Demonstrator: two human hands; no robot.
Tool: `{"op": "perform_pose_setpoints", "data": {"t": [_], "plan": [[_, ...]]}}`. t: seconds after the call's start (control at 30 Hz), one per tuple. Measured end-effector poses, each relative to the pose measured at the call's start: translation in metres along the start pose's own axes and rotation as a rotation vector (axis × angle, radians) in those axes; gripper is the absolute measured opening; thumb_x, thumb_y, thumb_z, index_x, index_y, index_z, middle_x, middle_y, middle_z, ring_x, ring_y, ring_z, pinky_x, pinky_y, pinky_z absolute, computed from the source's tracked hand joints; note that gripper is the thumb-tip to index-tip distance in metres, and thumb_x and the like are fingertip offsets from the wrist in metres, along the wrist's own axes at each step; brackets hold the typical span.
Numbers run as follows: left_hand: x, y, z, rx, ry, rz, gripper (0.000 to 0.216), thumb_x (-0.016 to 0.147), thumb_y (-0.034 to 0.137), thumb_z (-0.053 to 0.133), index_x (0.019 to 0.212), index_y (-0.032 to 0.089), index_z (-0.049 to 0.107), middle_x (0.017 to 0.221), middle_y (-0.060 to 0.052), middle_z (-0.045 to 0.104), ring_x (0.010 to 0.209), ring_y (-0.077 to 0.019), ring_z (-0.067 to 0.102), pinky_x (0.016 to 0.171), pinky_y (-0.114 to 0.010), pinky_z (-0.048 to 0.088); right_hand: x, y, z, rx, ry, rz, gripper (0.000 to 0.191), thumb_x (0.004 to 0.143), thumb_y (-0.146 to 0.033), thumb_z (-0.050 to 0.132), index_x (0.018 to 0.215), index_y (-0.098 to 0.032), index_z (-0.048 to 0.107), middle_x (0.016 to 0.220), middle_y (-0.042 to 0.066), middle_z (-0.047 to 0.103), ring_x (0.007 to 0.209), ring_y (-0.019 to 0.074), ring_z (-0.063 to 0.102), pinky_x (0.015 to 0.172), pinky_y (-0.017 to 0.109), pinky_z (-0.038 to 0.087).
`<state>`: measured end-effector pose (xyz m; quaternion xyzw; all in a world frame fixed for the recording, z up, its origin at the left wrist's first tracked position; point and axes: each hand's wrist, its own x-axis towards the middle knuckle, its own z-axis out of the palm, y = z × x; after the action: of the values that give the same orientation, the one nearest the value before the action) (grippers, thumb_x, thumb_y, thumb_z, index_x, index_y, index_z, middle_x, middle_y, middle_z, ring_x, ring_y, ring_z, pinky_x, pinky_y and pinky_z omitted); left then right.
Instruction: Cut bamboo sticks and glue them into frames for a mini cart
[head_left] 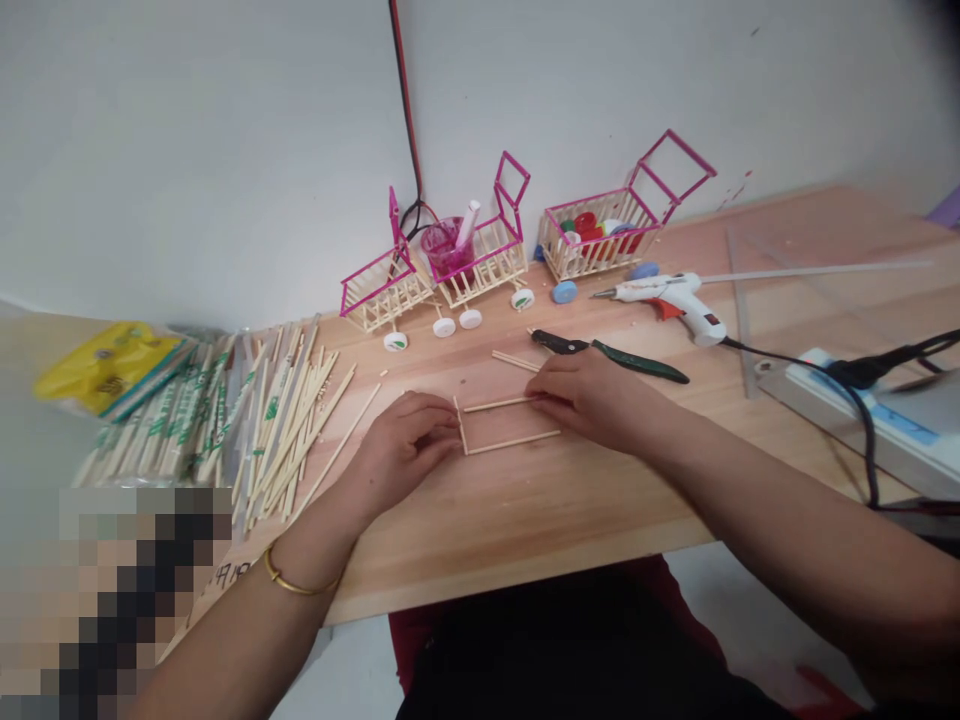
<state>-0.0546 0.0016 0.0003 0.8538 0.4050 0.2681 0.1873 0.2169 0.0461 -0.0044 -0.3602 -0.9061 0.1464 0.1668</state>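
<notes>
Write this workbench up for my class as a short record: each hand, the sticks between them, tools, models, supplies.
Left hand: at the short stick
Right hand: pinching the upper stick
Lower stick: meets short stick at a corner
Tools: white glue gun, green-handled cutters
Models: three pink-rimmed miniature shopping carts
Supplies: loose sticks on the left

Pliers (637, 363) beyond right hand (589, 396), near tabletop (480, 545) free

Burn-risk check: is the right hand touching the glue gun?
Apart. The head view shows bare tabletop and the green-handled cutters between the right hand and the white glue gun.
</notes>
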Motion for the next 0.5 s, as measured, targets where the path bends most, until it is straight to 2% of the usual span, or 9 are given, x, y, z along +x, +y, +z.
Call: {"op": "perform_pose_setpoints", "data": {"t": [0.2, 0.5], "plan": [[0.0005, -0.0021, 0.0053, 0.077, -0.004, 0.024, 0.011, 0.086, 0.022, 0.061, 0.093, 0.016, 0.067, 0.099, -0.009, 0.067, 0.093, -0.0185, 0.062, 0.082, -0.035, 0.052, 0.0031, -0.0020, 0.0030, -0.048, -0.008, -0.008, 0.023, 0.093, -0.023, 0.049, 0.089, -0.017, 0.070, 0.089, 0.008, 0.070, 0.085, 0.0206, 0.063, 0.077, 0.034, 0.036], [0.0007, 0.0002, 0.0050, 0.082, -0.011, 0.019, 0.011, 0.085, 0.021, 0.062, 0.093, 0.016, 0.067, 0.099, -0.009, 0.066, 0.093, -0.0182, 0.061, 0.082, -0.033, 0.053, 0.0021, -0.0035, 0.0025, -0.056, -0.024, -0.021, 0.020, 0.093, -0.022, 0.051, 0.090, -0.017, 0.070, 0.089, 0.007, 0.070, 0.085, 0.0204, 0.063, 0.078, 0.034, 0.036]]}}
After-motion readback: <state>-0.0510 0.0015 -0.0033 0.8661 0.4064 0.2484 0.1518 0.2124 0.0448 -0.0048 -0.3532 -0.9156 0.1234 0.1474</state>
